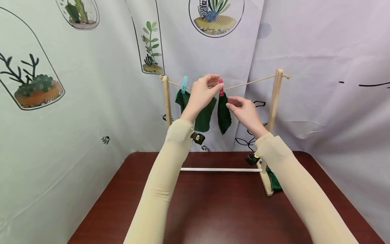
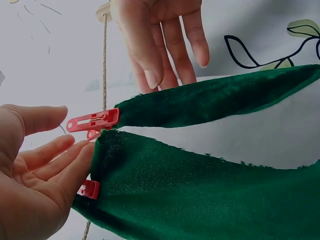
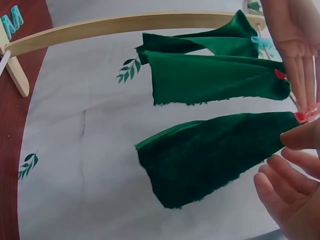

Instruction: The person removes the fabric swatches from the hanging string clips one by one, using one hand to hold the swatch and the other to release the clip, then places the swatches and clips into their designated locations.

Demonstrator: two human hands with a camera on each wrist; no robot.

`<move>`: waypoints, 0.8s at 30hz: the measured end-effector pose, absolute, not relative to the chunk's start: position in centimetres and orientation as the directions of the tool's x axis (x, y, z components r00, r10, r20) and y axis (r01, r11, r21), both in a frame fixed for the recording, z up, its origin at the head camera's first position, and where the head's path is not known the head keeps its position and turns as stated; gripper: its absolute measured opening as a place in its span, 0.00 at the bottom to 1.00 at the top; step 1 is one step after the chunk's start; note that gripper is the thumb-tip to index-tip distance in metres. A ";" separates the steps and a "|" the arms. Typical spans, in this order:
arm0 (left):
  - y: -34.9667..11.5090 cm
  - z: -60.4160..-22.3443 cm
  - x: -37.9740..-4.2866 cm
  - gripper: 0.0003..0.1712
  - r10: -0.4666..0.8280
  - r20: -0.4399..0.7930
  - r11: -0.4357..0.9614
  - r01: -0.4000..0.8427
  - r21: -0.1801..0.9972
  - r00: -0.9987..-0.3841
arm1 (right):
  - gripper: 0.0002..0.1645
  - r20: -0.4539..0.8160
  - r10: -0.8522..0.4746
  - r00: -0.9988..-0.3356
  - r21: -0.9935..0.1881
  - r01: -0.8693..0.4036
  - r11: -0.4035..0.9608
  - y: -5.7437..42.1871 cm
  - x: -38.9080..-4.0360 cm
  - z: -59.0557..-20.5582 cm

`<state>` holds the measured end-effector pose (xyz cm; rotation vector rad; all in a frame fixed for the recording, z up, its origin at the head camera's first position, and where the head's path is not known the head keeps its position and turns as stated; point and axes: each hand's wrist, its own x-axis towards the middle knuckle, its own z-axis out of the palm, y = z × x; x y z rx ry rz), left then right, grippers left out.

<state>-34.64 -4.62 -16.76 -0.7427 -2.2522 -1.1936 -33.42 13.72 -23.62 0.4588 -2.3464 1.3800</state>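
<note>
A red clothespin (image 1: 221, 87) clips a narrow-hanging dark green cloth (image 1: 224, 113) to the rope line. Around that pin is my left hand (image 1: 203, 92), its thumb and fingers spread; in the left wrist view the thumb tip lies just off the pin's end (image 2: 82, 123). My right hand (image 1: 245, 112) is beside the cloth's upper edge with loosely straight fingers. Its thumb overlaps the cloth's edge in the right wrist view; contact is unclear. Left of it hangs a second green cloth (image 2: 165, 180), with another red clothespin (image 2: 90, 189) at its top.
A light blue clothespin (image 1: 184, 84) clips green cloth farther left, partly behind my left hand. Wooden posts (image 1: 275, 98) hold the rope (image 1: 253, 82); a white rod (image 1: 219, 169) runs low across the dark red table (image 1: 213, 210). More green cloth (image 1: 274, 179) lies by the right foot.
</note>
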 end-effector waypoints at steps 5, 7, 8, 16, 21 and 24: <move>-4.6 -16.4 -35.0 0.26 0.243 0.572 0.501 0.606 0.618 -0.784 | 0.24 0.494 -0.073 -0.866 -0.760 -0.471 0.449 13.3 -33.5 -23.2; -4.6 -16.3 -35.2 0.26 0.242 0.560 0.510 0.595 0.621 -0.792 | 0.24 0.497 -0.065 -0.865 -0.764 -0.472 0.441 13.1 -33.5 -23.0; -4.6 -16.3 -35.2 0.26 0.241 0.556 0.516 0.590 0.621 -0.796 | 0.24 0.497 -0.062 -0.866 -0.766 -0.471 0.437 13.1 -33.6 -23.0; -4.3 -16.2 -35.5 0.28 0.255 0.518 0.500 0.570 0.652 -0.816 | 0.22 0.517 -0.057 -0.854 -0.749 -0.484 0.453 13.1 -33.7 -22.9; -4.2 -16.2 -35.7 0.27 0.246 0.518 0.488 0.567 0.664 -0.819 | 0.21 0.528 -0.066 -0.846 -0.736 -0.495 0.461 13.0 -33.8 -22.8; -4.0 -16.2 -35.8 0.27 0.247 0.502 0.486 0.554 0.676 -0.829 | 0.20 0.533 -0.057 -0.844 -0.737 -0.496 0.458 12.9 -34.0 -22.9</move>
